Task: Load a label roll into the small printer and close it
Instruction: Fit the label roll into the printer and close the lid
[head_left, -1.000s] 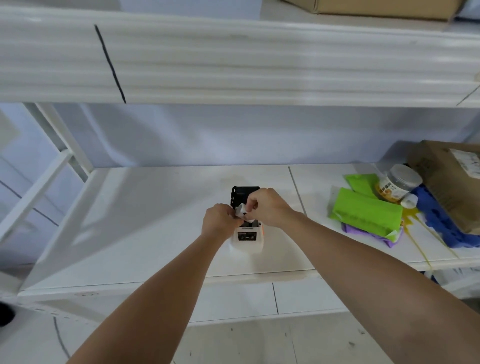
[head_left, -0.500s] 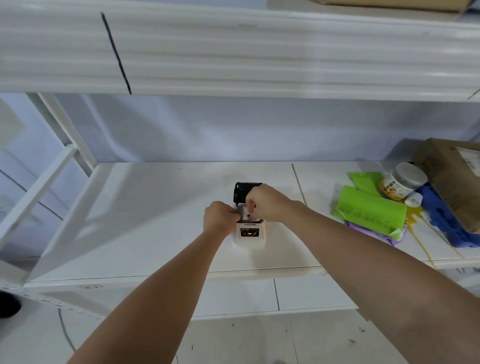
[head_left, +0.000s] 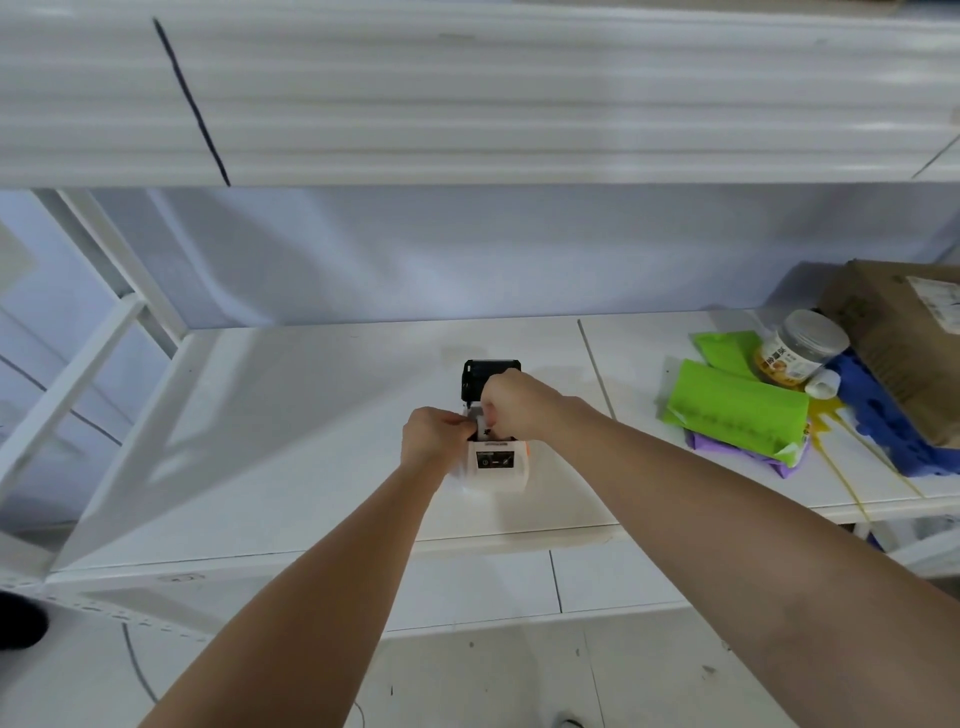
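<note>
A small white printer (head_left: 497, 466) with an orange side stands on the white shelf (head_left: 291, 415). Its black lid (head_left: 488, 375) is tipped open toward the back. My left hand (head_left: 435, 435) and my right hand (head_left: 519, 406) meet over the open bay, fingers pinched on a small white label roll (head_left: 484, 422). The roll sits low between my fingertips at the bay's mouth, and most of it is hidden by my fingers.
To the right on the shelf lie green bags (head_left: 735, 405), a purple packet (head_left: 748, 451), a jar with a clear lid (head_left: 800, 347), a blue foam piece (head_left: 888, 410) and a cardboard box (head_left: 904, 338). Another shelf (head_left: 467, 93) hangs overhead. A white upright frame (head_left: 93, 291) stands at left.
Both hands have lowered the label roll from above the printer down into its open bay. The view has shifted slightly; the printer itself has stayed in place.
</note>
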